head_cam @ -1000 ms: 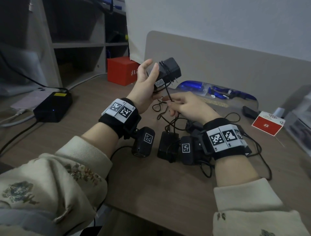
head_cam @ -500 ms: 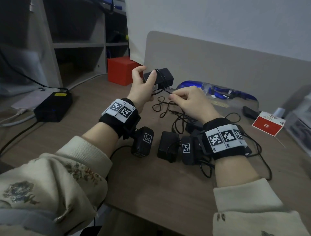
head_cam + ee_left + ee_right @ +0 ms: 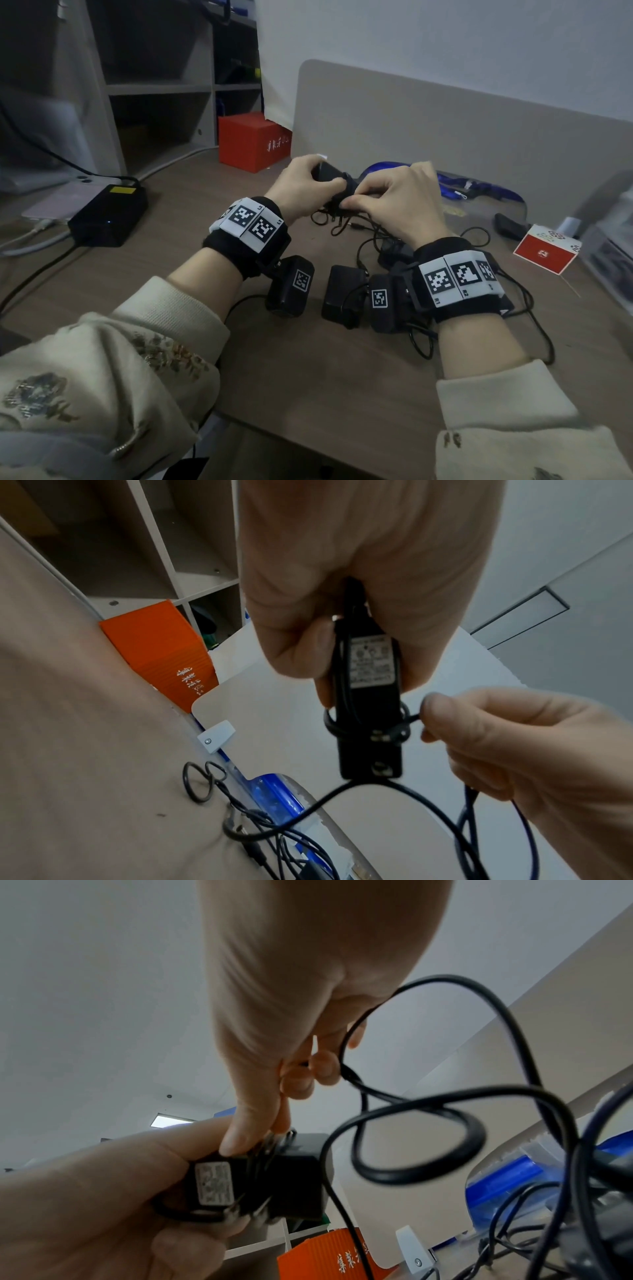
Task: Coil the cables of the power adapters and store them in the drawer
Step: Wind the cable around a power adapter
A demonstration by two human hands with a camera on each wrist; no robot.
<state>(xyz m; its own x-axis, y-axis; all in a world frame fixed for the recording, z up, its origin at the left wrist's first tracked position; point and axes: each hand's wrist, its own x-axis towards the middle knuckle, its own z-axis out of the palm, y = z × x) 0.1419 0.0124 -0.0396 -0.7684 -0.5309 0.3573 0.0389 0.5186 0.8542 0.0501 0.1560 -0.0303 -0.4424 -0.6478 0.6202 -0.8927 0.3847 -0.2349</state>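
Observation:
My left hand (image 3: 301,190) grips a black power adapter (image 3: 325,171) (image 3: 369,696) (image 3: 274,1177) above the desk, with a few turns of its thin black cable (image 3: 363,723) wound round the body. My right hand (image 3: 394,198) (image 3: 274,1069) is right against the adapter and pinches the cable (image 3: 346,1069) beside it; the rest of the cable (image 3: 445,1096) hangs in loose loops. Another black adapter (image 3: 342,291) lies on the desk between my wrists, with tangled cables (image 3: 359,233) beyond it. No drawer is in view.
A black power brick (image 3: 108,216) with cords sits at the left of the brown desk (image 3: 325,377). A red box (image 3: 253,142) stands by the grey divider (image 3: 445,137); a blue packet (image 3: 479,188) and a small red-white box (image 3: 544,251) lie right. Shelves rise at back left.
The left hand lowered the adapter toward the desk and turned it level. The right hand came up from the hanging cable to the adapter, and another stretch of cable now lies round it.

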